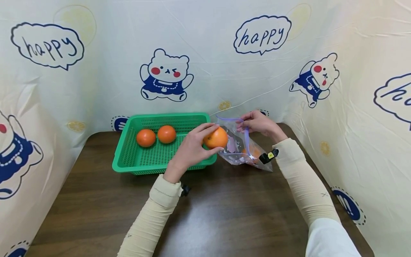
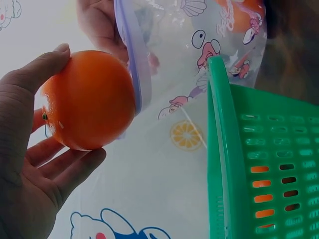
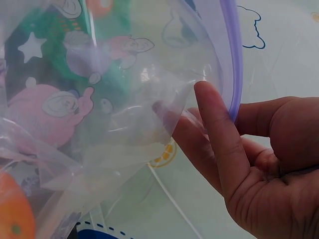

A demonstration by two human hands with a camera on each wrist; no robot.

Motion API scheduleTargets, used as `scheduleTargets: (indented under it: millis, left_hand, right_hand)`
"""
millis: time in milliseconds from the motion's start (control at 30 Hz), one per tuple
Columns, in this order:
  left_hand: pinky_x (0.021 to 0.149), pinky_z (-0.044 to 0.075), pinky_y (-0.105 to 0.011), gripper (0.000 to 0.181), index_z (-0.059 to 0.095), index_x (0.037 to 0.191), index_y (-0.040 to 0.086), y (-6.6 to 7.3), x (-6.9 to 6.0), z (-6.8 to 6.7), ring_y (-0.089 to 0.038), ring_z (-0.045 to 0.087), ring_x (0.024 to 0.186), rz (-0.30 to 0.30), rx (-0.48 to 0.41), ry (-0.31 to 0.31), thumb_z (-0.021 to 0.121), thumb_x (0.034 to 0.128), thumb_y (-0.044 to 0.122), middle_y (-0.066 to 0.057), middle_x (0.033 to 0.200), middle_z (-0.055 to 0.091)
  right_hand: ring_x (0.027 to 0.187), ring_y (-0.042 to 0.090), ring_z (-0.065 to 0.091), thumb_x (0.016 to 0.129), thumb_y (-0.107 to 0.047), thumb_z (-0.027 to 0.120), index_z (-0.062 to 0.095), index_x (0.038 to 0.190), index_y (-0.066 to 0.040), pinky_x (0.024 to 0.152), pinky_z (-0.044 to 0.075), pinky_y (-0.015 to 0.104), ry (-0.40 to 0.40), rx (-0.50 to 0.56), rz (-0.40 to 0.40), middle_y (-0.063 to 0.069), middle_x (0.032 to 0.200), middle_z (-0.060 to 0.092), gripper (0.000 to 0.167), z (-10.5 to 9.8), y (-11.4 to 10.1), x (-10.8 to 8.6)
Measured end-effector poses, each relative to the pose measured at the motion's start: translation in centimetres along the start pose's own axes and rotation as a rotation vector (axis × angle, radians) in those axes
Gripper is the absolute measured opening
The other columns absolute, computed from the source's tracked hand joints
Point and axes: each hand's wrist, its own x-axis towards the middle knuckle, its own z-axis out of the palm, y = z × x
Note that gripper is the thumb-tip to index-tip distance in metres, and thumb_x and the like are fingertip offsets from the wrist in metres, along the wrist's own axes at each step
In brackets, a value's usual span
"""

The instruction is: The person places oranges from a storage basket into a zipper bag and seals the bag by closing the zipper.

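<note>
In the head view my left hand (image 1: pixel 194 145) grips an orange (image 1: pixel 216 138) between thumb and fingers, at the mouth of a clear zip bag (image 1: pixel 236 142). The left wrist view shows this orange (image 2: pixel 92 99) right beside the bag's purple zip edge (image 2: pixel 130 55). My right hand (image 3: pixel 259 164) pinches the purple-edged rim of the bag (image 3: pixel 124 99), which is printed with cartoon figures. Inside the bag sits another orange (image 3: pixel 15 209), partly hidden by the printed plastic. Two oranges, a left one (image 1: pixel 146 138) and a right one (image 1: pixel 167 134), lie in the green basket (image 1: pixel 144 166).
The green basket stands at the back of the dark wooden table (image 1: pixel 205 214), left of the bag. A pale curtain (image 1: pixel 205 39) with bear drawings hangs behind and at both sides. Dark wrist cameras are strapped to both forearms.
</note>
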Motion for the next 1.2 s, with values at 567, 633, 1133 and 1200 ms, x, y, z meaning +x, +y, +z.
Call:
scheduleTargets:
  millis: [567,633,1133,1200]
  left_hand:
    - [0.098,0.057,-0.040,0.067,0.058,0.144,0.010,0.4,0.8,1.1,-0.028,0.061,0.120,-0.026,0.052,-0.116,0.082,0.0867,0.035,-0.013,0.143,0.056]
    - [0.098,0.057,-0.040,0.067,0.059,0.143,0.010,0.4,0.8,1.2,-0.028,0.061,0.120,-0.021,0.057,-0.116,0.083,0.0863,0.035,-0.012,0.143,0.056]
    - [0.099,0.056,-0.038,0.065,0.060,0.142,0.011,0.7,1.7,2.3,-0.026,0.061,0.119,-0.001,0.028,-0.153,0.085,0.0841,0.028,-0.010,0.143,0.056]
    - [0.099,0.056,-0.038,0.065,0.061,0.141,0.011,0.8,1.7,2.3,-0.026,0.061,0.119,0.004,0.028,-0.153,0.086,0.0839,0.027,-0.010,0.143,0.055]
  right_hand:
    - [0.088,0.017,0.075,0.105,-0.002,0.051,0.057,0.133,0.013,0.078,0.062,0.029,0.003,-0.014,0.002,0.026,0.115,0.071,0.032,0.0,0.3,0.1]
    - [0.088,0.018,0.075,0.104,-0.001,0.052,0.058,0.132,0.013,0.078,0.062,0.029,0.009,-0.012,0.003,0.026,0.114,0.071,0.032,0.1,0.3,0.1]
    - [0.093,0.026,0.075,0.104,-0.002,0.053,0.059,0.131,0.012,0.079,0.062,0.028,0.019,-0.003,0.009,0.030,0.118,0.069,0.031,0.0,0.2,0.1]
    - [0.094,0.026,0.075,0.104,-0.002,0.053,0.060,0.132,0.011,0.079,0.062,0.029,0.022,-0.009,0.005,0.029,0.118,0.069,0.031,0.0,0.2,0.1]
